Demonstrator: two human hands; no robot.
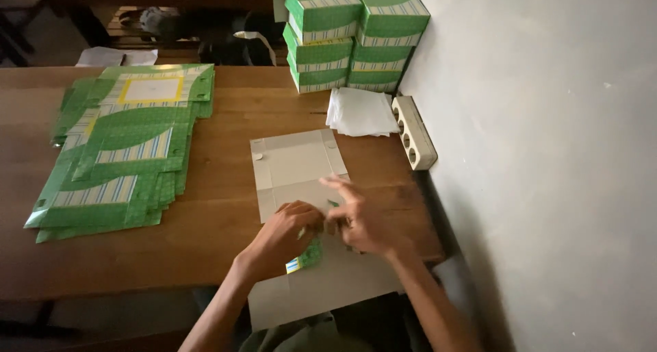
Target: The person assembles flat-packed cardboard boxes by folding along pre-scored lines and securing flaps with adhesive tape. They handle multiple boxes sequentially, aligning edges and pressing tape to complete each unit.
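Green flat cartons (120,146), folded boxes (352,37) stacked

You have a single view, from the camera on your head, looking steeply down and forward across the wooden table (205,249) toward the wall (547,153) on your right. It sits close, your forearms entering from the bottom edge.

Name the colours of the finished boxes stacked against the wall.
Green with pale striped bands, seen in the head view: the stacked boxes.
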